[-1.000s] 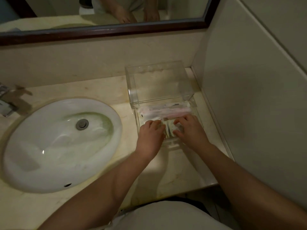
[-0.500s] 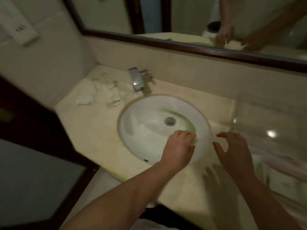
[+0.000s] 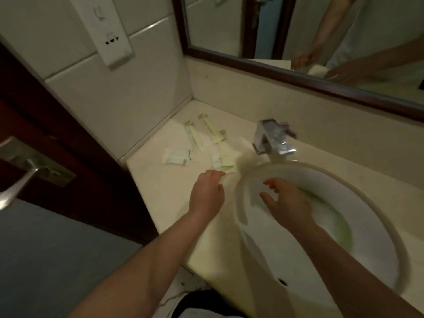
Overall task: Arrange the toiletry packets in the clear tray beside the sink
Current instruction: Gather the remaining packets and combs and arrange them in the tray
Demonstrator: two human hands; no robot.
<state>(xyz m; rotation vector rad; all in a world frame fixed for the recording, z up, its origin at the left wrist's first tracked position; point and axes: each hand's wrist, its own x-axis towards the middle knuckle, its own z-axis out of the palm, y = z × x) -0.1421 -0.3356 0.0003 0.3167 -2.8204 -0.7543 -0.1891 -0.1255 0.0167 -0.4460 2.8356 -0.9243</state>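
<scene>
The toiletry packets [image 3: 202,143] lay scattered on the counter [image 3: 160,184] left of the chrome faucet [image 3: 273,138], in the corner by the tiled wall. The left hand [image 3: 206,196] reached with fingertips at the nearest packet [image 3: 223,167]; its grasp was unclear. The right hand [image 3: 286,203] hovered spread and empty over the sink [image 3: 367,214].

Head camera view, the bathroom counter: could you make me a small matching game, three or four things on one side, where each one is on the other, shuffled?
Things:
1. left hand
2. right hand
3. faucet
4. loose packets

Places:
A. at the back rim of the sink
B. open, above the sink basin
C. scattered on the counter by the wall corner
D. reaching over the counter toward the nearest packet

Pairs: 1-D, 2-B, 3-A, 4-C
</scene>
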